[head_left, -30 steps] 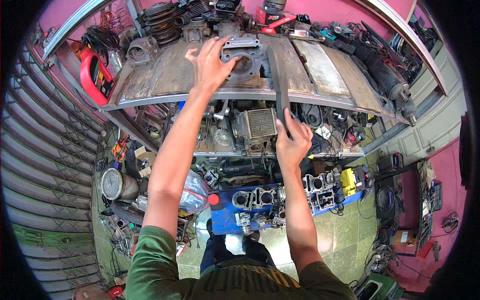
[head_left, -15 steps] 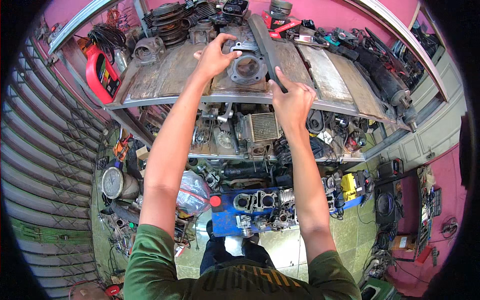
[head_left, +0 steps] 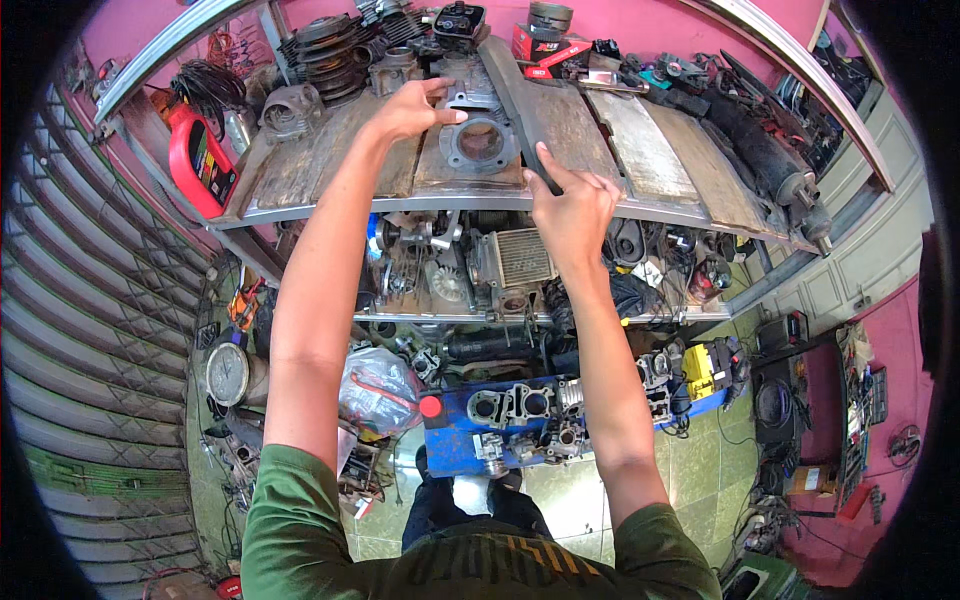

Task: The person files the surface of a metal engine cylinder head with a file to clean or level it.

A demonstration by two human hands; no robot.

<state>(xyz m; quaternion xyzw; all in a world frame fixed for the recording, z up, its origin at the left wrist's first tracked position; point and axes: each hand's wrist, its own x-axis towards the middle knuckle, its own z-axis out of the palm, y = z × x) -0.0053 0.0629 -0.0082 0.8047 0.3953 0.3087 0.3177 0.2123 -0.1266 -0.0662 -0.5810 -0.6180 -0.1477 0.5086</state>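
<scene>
Over the last second the long, flat, dark grey bar (head_left: 515, 95) has swung from nearly upright to a slant, its far end now leaning left. The right grip (head_left: 575, 205), closed around the bar's near end, has come up from in front of the front edge of the wooden-planked metal shelf (head_left: 300, 165) to just over it. The bar thus runs right alongside the grey metal engine cylinder with a round bore and a bolt-holed flange (head_left: 480, 166), though whether the two touch cannot be told.

The cylinder sits on the shelf, between the hands, bore facing the person. The left grip (head_left: 405, 112) has drawn down toward its upper left side, thumb and fingers apart in a loose curve; contact there is unclear. For the work in hand, this leaves the cylinder flanked closely on both sides.

Behind stand dark, ribbed engine parts (head_left: 330, 60); a red plastic bottle (head_left: 195, 165) is at the shelf's left end. Below, a blue tabletop (head_left: 447, 447) carries silvery engine castings (head_left: 513, 405)
</scene>
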